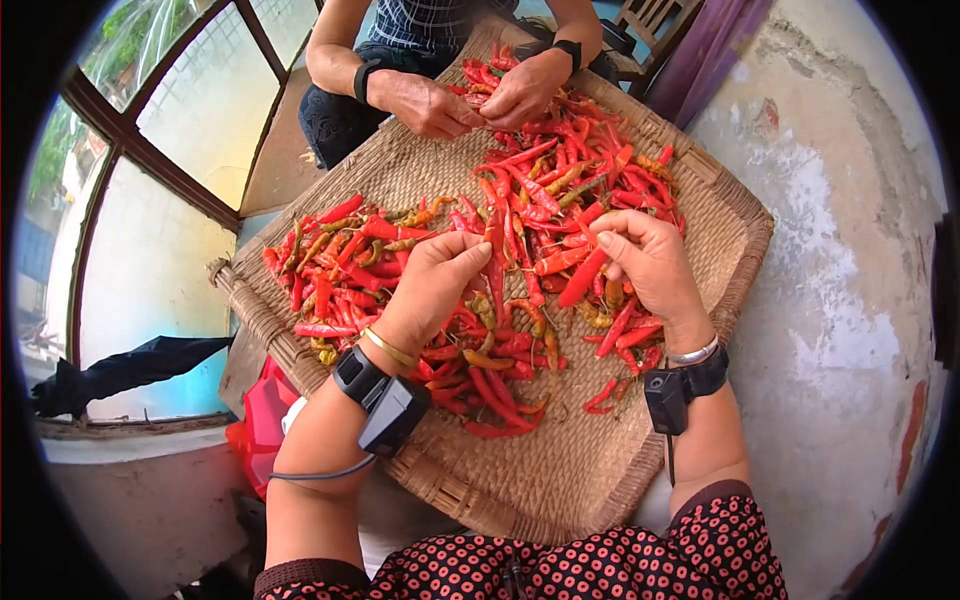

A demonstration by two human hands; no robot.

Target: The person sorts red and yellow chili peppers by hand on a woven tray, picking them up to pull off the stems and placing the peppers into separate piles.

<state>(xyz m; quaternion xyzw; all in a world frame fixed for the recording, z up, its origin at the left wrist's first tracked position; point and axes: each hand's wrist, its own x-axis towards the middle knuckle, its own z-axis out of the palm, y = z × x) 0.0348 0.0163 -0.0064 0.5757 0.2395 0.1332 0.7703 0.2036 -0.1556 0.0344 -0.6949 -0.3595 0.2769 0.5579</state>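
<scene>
Meanwhile the left hand [435,285] pinched what seemed a stem [493,262], the right hand [648,265] gripped a red chili [580,280], and a co-worker's hands [432,105] sat across the woven tray [560,470].

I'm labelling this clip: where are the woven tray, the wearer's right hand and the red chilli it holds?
woven tray [570,480]: head view, bare weave near the front edge.
right hand [650,262]: head view, back of the hand.
red chilli [580,280]: head view, mid-body, under the fingertips.
</scene>
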